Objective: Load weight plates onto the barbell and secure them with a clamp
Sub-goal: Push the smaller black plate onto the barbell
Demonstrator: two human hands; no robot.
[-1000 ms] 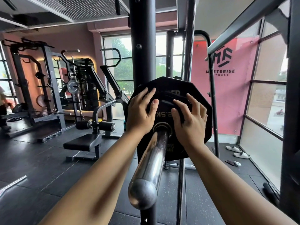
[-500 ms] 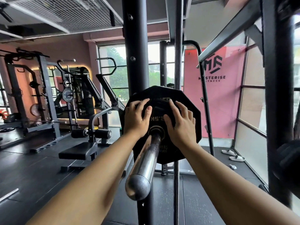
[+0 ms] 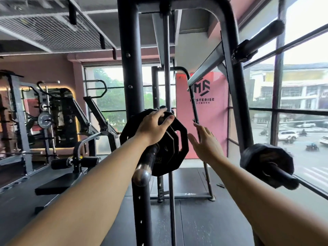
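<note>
**A:** How would those plates (image 3: 179,139) have handled?

**B:** Heavy and rigid, I judged. The black coating looked matte, so not slippery. The many-sided rims gave flat edges to hold, and a cut-out near the rim looked a fair handhold too.

**A:** Where were they?

**B:** Stacked face to face on the bar (image 3: 142,174), set back from its free end and close by the rack (image 3: 131,77).

**A:** And the hands?

**B:** The left grip (image 3: 150,129) clasped the stack's top rim, thumb laid across the edges. The right grip (image 3: 206,144) was spread wide just beside the plates, touching nothing.

**A:** Any clamp?

**B:** None showed. The bar's outer end was bare, so securing seemed still to do.

**A:** Anything readable?

**B:** The plate markings were too dim. The pink banner (image 3: 213,121) behind carried a black logo, then "STERISE" with its start hidden, and a smaller line ending "TNESS". Spare plates (image 3: 266,158) sat on a peg (image 3: 285,178) at the right, unreadable.
</note>
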